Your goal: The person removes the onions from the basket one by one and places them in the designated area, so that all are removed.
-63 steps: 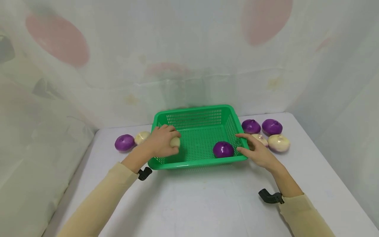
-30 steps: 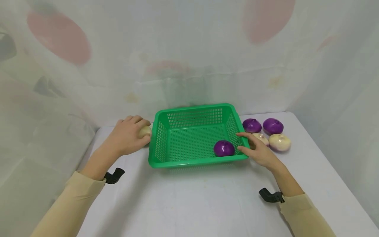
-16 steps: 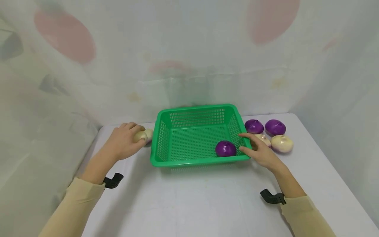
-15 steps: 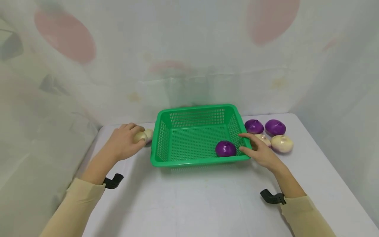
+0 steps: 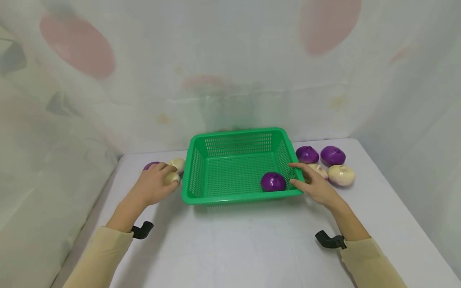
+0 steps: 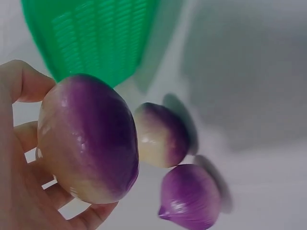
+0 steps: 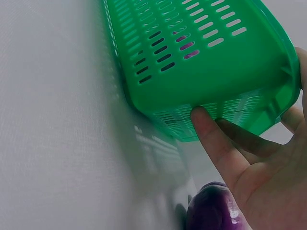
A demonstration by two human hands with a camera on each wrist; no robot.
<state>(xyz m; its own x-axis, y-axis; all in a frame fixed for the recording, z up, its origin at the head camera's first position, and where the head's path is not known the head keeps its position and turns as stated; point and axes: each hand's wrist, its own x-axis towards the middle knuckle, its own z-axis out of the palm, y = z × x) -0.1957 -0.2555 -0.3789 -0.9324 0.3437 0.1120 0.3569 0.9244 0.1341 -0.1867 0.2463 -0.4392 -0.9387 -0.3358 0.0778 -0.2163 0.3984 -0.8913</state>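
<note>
In the head view my left hand (image 5: 155, 184), left of the green basket (image 5: 234, 198), holds a cream-and-purple onion (image 5: 171, 178). The left wrist view shows fingers curled round this onion (image 6: 91, 139), its purple side facing the camera. Just beyond are a cream-topped onion (image 5: 178, 165) close to the basket and a purple onion (image 5: 150, 164) partly hidden by the hand. My right hand (image 5: 317, 186) grips the basket's right end, with a finger (image 7: 218, 143) against its outer wall. One purple onion (image 5: 273, 182) sits inside, near the front right corner.
Right of the basket lie two purple onions (image 5: 307, 154) (image 5: 333, 155) and two cream-topped ones (image 5: 341, 175) (image 5: 317, 171); the latter is partly behind the right hand. The white-covered table (image 5: 234, 248) meets a hanging patterned cloth (image 5: 234, 60) at the back.
My left hand has moved from over the basket's left part out to its left, holding a cream-and-purple onion, then slightly nearer the body. The right hand has kept its place on the basket.
</note>
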